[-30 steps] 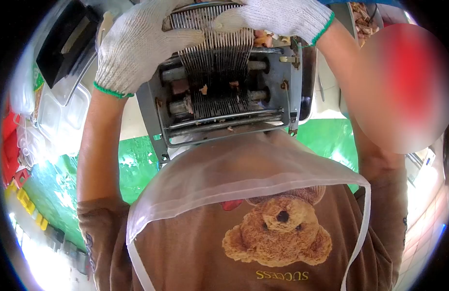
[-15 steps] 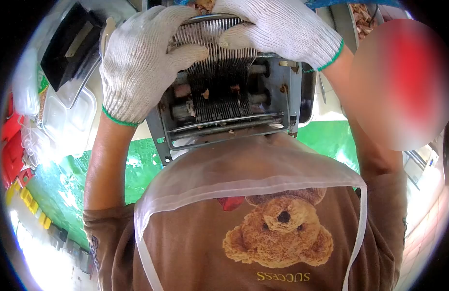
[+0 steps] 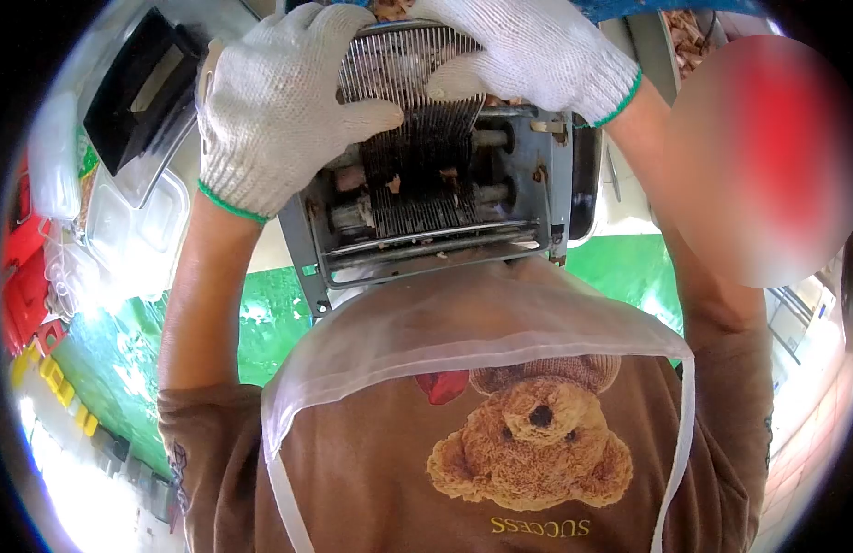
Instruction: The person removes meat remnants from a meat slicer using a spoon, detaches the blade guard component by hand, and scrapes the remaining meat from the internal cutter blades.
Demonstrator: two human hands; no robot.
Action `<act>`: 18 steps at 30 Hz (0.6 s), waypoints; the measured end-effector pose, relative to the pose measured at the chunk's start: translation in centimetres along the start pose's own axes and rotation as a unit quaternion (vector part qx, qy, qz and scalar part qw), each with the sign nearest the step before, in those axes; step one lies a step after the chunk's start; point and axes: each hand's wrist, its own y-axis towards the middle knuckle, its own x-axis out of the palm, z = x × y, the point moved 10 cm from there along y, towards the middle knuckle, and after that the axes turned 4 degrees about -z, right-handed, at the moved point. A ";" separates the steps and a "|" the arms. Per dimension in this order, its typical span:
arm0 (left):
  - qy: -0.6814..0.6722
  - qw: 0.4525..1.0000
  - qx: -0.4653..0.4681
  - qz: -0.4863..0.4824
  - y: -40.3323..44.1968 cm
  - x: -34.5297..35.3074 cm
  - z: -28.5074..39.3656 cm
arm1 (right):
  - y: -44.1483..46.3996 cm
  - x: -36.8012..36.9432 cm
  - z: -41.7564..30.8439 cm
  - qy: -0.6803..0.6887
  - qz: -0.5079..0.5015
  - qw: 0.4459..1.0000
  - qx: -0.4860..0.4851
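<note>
Brightly lit; blown out lower left, glare on green floor (image 3: pixel 118 378). Strongly fisheye-bowed, black at corners. Oval blur at right.

the left gloved hand (image 3: pixel 274 111) and the right gloved hand (image 3: pixel 546 63) grip a slotted metal comb (image 3: pixel 403 66) at its sides, thumbs on the tines. below the grip, scraps (image 3: pixel 394 183) lie on dark slicer blades (image 3: pixel 417 164); left, a clear plastic tray (image 3: pixel 136 221); far right, chopped meat (image 3: pixel 686 41).

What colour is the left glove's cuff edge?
The cuff edge is green, clearest in the head view.
</note>
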 end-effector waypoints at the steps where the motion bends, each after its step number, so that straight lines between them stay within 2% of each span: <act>1: 0.018 1.000 0.005 0.000 -0.1 0.0 0.2 | -0.3 -0.3 -0.3 -0.008 0.016 1.000 -0.010; 4: 0.082 0.997 0.013 -0.001 -0.5 0.4 0.5 | -0.5 -0.1 -0.8 -0.031 -0.124 0.987 0.093; 6: 0.139 0.990 0.006 -0.003 -1.0 1.2 0.3 | -1.5 -1.6 -3.0 -0.048 -0.050 0.998 0.011; 8: 0.137 0.990 0.015 0.019 -1.2 1.1 0.4 | -1.6 -1.8 -3.5 -0.065 -0.014 0.998 -0.021; 10: 0.133 0.991 0.018 0.020 -1.3 1.1 0.2 | -1.0 -0.7 -2.5 -0.085 -0.018 0.996 -0.002; 13: 0.109 0.994 0.026 0.006 -1.2 0.9 0.2 | -1.6 -0.8 -2.7 -0.104 0.033 0.993 -0.042; 16: 0.072 0.997 0.032 0.003 -1.1 0.3 1.2 | -1.8 -0.5 -2.0 -0.077 -0.012 0.997 0.026; 18: 0.055 0.998 0.030 -0.011 -1.1 0.6 1.4 | -2.3 1.6 -1.6 -0.087 0.013 0.996 0.013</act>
